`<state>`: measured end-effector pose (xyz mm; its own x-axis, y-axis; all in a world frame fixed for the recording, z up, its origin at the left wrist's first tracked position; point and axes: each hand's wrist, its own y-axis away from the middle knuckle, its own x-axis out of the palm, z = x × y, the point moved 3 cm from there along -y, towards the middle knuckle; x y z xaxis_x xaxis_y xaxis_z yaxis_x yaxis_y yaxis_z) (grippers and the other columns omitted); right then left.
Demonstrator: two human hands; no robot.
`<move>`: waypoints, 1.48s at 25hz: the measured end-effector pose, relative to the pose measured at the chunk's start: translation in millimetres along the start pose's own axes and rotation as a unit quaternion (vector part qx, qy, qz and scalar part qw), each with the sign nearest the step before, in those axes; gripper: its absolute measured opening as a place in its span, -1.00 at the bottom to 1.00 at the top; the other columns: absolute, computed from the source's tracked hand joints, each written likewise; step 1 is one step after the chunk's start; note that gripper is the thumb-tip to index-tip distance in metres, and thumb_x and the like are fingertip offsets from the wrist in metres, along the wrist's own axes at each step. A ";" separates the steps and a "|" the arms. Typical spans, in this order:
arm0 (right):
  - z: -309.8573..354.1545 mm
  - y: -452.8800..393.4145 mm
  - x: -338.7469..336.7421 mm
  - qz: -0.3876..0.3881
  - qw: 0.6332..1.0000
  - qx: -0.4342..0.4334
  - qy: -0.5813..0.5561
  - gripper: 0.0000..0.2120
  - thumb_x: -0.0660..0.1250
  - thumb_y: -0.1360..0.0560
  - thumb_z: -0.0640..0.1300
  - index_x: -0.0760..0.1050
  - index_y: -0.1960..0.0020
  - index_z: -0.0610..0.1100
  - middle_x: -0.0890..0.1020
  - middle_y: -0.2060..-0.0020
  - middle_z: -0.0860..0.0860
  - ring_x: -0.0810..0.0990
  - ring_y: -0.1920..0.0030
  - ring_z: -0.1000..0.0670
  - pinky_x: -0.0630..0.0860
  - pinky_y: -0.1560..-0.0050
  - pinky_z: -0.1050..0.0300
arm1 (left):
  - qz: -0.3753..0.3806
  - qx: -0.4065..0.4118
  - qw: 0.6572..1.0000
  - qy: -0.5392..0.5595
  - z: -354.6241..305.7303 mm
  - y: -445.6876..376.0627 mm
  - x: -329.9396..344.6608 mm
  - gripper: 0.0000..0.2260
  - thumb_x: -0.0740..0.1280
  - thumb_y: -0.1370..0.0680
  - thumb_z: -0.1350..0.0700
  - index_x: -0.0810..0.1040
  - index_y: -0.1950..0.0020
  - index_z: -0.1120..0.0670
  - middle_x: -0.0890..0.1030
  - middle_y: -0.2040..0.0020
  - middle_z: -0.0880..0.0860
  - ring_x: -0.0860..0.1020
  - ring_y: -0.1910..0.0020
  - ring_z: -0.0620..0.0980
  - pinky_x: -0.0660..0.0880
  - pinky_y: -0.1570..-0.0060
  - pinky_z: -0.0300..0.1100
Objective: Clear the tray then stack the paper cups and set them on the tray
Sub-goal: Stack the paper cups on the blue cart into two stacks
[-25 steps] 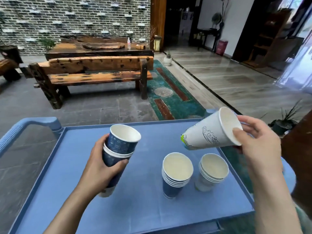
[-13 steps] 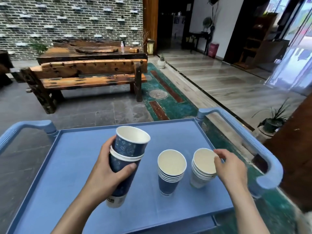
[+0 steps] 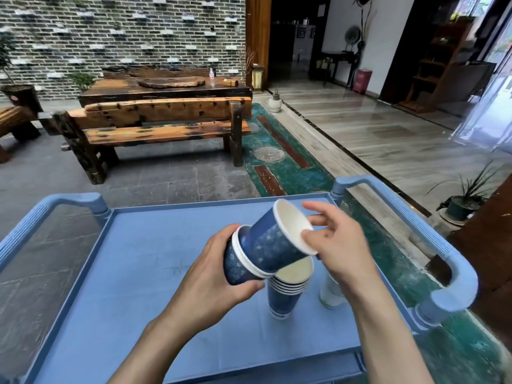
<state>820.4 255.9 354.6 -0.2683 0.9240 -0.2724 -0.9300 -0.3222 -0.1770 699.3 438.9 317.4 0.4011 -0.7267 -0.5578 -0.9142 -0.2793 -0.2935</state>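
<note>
My left hand [image 3: 213, 275] grips a short stack of dark blue paper cups [image 3: 263, 245], tilted so the open mouth points up and to the right. My right hand [image 3: 336, 242] pinches the white rim of the top cup of that stack. Below them a stack of several blue cups [image 3: 285, 292] stands upright on the blue tray [image 3: 133, 273]. A stack of white cups [image 3: 331, 295] stands to its right, mostly hidden behind my right wrist.
The tray is the top of a blue cart with a handle at the left [image 3: 41, 214] and at the right [image 3: 421, 236]. Beyond it are a wooden bench [image 3: 155, 126], a dark table [image 3: 166, 87], a brick wall and a potted plant [image 3: 465, 200].
My right hand let go of the white cup onto the white stack, then rose to the blue stack in my left hand. My left hand tilted that stack rightward over the standing blue cups.
</note>
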 end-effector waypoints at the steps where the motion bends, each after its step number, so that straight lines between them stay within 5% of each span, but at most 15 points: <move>1: 1.2 -4.3 -13.3 -0.044 0.999 -0.008 -0.029 -0.60 0.34 -0.31 -0.27 0.60 0.01 0.18 0.65 0.15 0.08 0.55 0.34 0.06 0.42 0.39 0.24 | -0.014 -0.017 1.000 0.001 9.2 2.6 -4.9 -0.32 0.52 -0.24 -0.14 0.26 -0.24 -0.40 0.46 -0.20 -0.33 0.47 -0.13 -0.34 0.46 0.07 -0.35; 4: -0.9 -15.0 -56.5 -0.138 0.987 -0.018 -0.081 -0.63 0.33 -0.26 -0.20 0.64 0.03 0.14 0.70 0.16 0.06 0.61 0.24 0.05 0.48 0.33 0.11 | -0.088 -0.079 0.993 0.009 40.7 11.9 -26.6 -0.37 0.56 -0.26 -0.04 0.29 -0.17 -0.38 0.46 -0.17 -0.31 0.46 -0.13 -0.30 0.34 0.06 -0.49; 6: -7.4 -17.5 -68.1 -0.159 0.987 -0.019 -0.025 -0.63 0.32 -0.26 -0.15 0.65 0.01 0.16 0.71 0.16 0.11 0.63 0.20 0.06 0.54 0.23 0.02 | -0.132 -0.124 0.983 0.025 57.3 16.5 -42.0 -0.33 0.59 -0.25 -0.02 0.30 -0.20 -0.33 0.47 -0.22 -0.16 0.46 -0.19 -0.16 0.32 -0.01 -0.40; 11: -27.9 -15.3 -26.9 -0.099 0.978 -0.002 0.182 -0.65 0.32 -0.34 -0.22 0.60 0.05 0.21 0.69 0.07 0.14 0.57 0.26 0.18 0.44 0.20 0.18 | -0.135 -0.115 0.984 0.033 51.8 15.1 -52.6 -0.29 0.50 -0.20 -0.10 0.29 -0.28 -0.30 0.43 -0.31 -0.09 0.43 -0.24 -0.17 0.34 -0.12 -0.23; 15: -52.6 -4.9 8.8 -0.010 0.954 0.034 0.299 -0.71 0.28 -0.46 -0.15 0.57 -0.14 0.07 0.61 -0.12 0.04 0.60 0.06 -0.03 0.43 0.04 0.10 | -0.103 -0.088 0.990 0.035 30.7 13.1 -45.4 -0.21 0.50 -0.19 -0.13 0.24 -0.36 -0.35 0.36 -0.27 -0.21 0.31 -0.19 -0.49 0.28 -0.05 -0.52; 17: -49.4 2.0 12.2 -0.047 0.945 0.031 0.323 -0.71 0.25 -0.49 0.03 0.53 -0.20 0.08 0.58 -0.13 0.06 0.58 -0.01 -0.03 0.44 0.04 0.07 | -0.079 -0.065 0.994 0.027 17.5 12.0 -40.6 -0.19 0.48 -0.18 -0.16 0.19 -0.35 -0.45 0.32 -0.24 -0.26 0.26 -0.19 -0.55 0.22 -0.02 -0.64; 19: -32.2 1.8 12.8 -0.079 0.968 0.025 0.237 -0.65 0.22 -0.44 0.23 0.52 -0.17 0.17 0.59 -0.02 0.17 0.58 0.11 0.06 0.44 0.12 0.08 | -0.052 -0.044 0.998 0.018 4.9 7.5 -33.3 -0.15 0.48 -0.18 -0.17 0.12 -0.35 -0.52 0.31 -0.22 -0.25 0.26 -0.19 -0.54 0.18 -0.02 -0.66; 21: -13.0 0.5 21.8 0.003 0.996 0.047 0.071 -0.64 0.26 -0.35 0.30 0.53 -0.09 0.24 0.61 0.10 0.21 0.55 0.26 0.12 0.46 0.22 0.14 | -0.023 -0.014 1.000 0.006 -7.4 2.2 -23.9 -0.12 0.48 -0.20 -0.19 0.08 -0.39 -0.50 0.30 -0.21 -0.26 0.27 -0.21 -0.51 0.19 -0.03 -0.64; 24: 2.0 4.3 29.2 0.092 0.992 0.045 -0.079 -0.67 0.40 -0.33 -0.05 0.56 -0.08 0.20 0.62 0.21 0.15 0.50 0.42 0.06 0.39 0.45 0.23 | 0.009 0.029 1.000 0.003 -20.7 -5.1 -12.0 -0.09 0.48 -0.22 -0.22 0.01 -0.42 -0.48 0.27 -0.19 -0.33 0.32 -0.23 -0.42 0.26 -0.07 -0.57; 27: 5.6 -4.2 -13.4 -0.038 0.990 0.018 -0.138 -0.65 0.33 -0.36 -0.36 0.63 0.01 0.02 0.64 0.30 0.09 0.49 0.46 0.08 0.35 0.53 0.23 | -0.006 0.006 0.999 0.032 -24.1 -15.5 -13.5 -0.11 0.50 -0.19 -0.24 0.07 -0.39 -0.50 0.40 -0.25 -0.30 0.40 -0.22 -0.29 0.41 -0.12 -0.34; 32: 0.5 -4.9 -128.8 -0.286 0.944 -0.014 -0.162 -0.71 0.33 -0.32 -0.28 0.69 0.05 -0.02 0.70 0.30 0.09 0.52 0.42 0.17 0.37 0.51 0.33 | -0.116 -0.005 0.972 0.203 -29.8 -43.3 -25.4 -0.33 0.49 -0.21 -0.16 0.35 -0.28 -0.32 0.51 -0.16 -0.40 0.47 -0.18 -0.32 0.43 -0.03 -0.34; 37: -23.3 8.5 -151.1 -0.333 0.942 0.034 -0.010 -0.69 0.31 -0.31 -0.17 0.66 0.13 0.20 0.70 0.19 0.10 0.61 0.29 0.07 0.50 0.40 0.17 | -0.092 0.026 0.967 0.238 -45.0 -52.5 7.6 -0.34 0.50 -0.29 0.04 0.32 -0.30 -0.28 0.50 -0.15 -0.43 0.47 -0.17 -0.35 0.42 -0.02 -0.43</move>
<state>858.9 108.8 372.2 0.3761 0.9207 -0.1040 -0.9076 0.3435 -0.2415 747.7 419.8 363.5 0.4742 -0.8772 -0.0760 -0.8204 -0.4088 -0.3999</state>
